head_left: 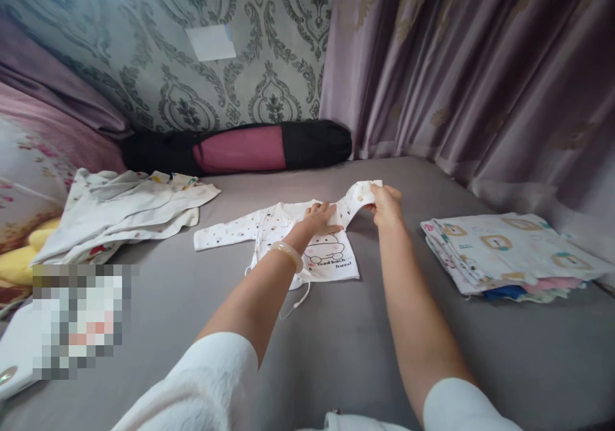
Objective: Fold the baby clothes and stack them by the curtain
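A small white baby shirt lies spread on the grey sheet, printed with tiny figures, a cartoon face and lettering. Its left sleeve stretches out flat, and a thin tie string trails below the hem. My left hand, with a pale bangle at the wrist, rests flat on the shirt's chest with fingers spread. At the end of the other sleeve, my right hand pinches the cuff, lifting it a little off the bed. Part of the shirt is hidden under my left hand and forearm.
On the right sits a stack of folded printed cloths. White baby clothes are piled at the left, near a yellow plush thing and a partly blurred white object. A black and pink long bag lies along the wall beside purple curtains.
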The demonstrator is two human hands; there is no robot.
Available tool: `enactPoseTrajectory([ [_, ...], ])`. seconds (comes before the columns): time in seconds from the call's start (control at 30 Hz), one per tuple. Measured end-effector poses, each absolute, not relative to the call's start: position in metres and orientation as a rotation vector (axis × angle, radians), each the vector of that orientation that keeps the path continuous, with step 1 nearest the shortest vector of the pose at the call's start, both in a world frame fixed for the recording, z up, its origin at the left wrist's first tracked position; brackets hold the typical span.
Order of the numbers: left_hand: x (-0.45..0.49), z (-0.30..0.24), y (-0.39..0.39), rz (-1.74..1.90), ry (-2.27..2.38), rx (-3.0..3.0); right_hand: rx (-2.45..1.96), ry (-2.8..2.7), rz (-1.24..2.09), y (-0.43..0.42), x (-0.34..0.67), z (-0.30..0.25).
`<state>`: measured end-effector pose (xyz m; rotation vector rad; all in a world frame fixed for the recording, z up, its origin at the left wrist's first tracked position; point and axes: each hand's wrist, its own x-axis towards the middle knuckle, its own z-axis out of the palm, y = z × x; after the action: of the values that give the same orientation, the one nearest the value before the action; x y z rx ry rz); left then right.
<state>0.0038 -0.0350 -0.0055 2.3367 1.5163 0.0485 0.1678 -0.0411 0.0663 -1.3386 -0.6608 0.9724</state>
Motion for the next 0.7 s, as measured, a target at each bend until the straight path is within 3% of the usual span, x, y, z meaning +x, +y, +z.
enactPoseTrajectory([
  [0.37, 0.004, 0.021, -0.032, -0.106, 1.49, 2.358, -1.223, -0.519, 1.085, -0.039, 0.121, 0.071],
  [0.7, 0.002, 0.016, -0.028, 0.025, 1.575, 2.347, -1.227, -0.617, 1.22, -0.041, 0.092, 0.053],
])
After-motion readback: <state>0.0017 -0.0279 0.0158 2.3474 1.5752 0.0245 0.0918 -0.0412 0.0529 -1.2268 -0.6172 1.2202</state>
